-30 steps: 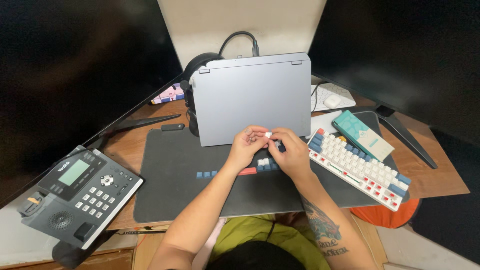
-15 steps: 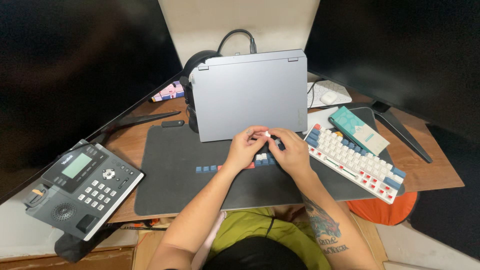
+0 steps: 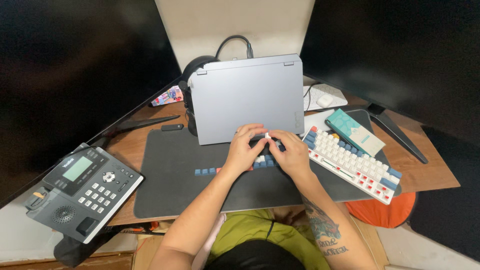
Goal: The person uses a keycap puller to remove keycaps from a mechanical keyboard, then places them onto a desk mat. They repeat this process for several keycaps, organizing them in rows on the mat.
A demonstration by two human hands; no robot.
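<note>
My left hand (image 3: 243, 149) and my right hand (image 3: 291, 152) meet over a dark desk mat (image 3: 170, 175), fingertips pinched together on a small white keycap (image 3: 268, 135). Below the hands lies a row of loose keycaps (image 3: 206, 171), blue, white and one red, partly hidden by my fingers. A white, blue and red mechanical keyboard (image 3: 350, 162) lies at an angle just right of my right hand.
A closed grey laptop (image 3: 247, 97) stands behind the hands, headphones (image 3: 192, 72) behind it. A desk phone (image 3: 80, 190) sits at the left edge. A teal box (image 3: 355, 132), a white keyboard and mouse (image 3: 325, 100) lie back right. Dark monitors flank both sides.
The view has shifted slightly; both hands stay together on the white keycap, with little visible movement of the fingers.
</note>
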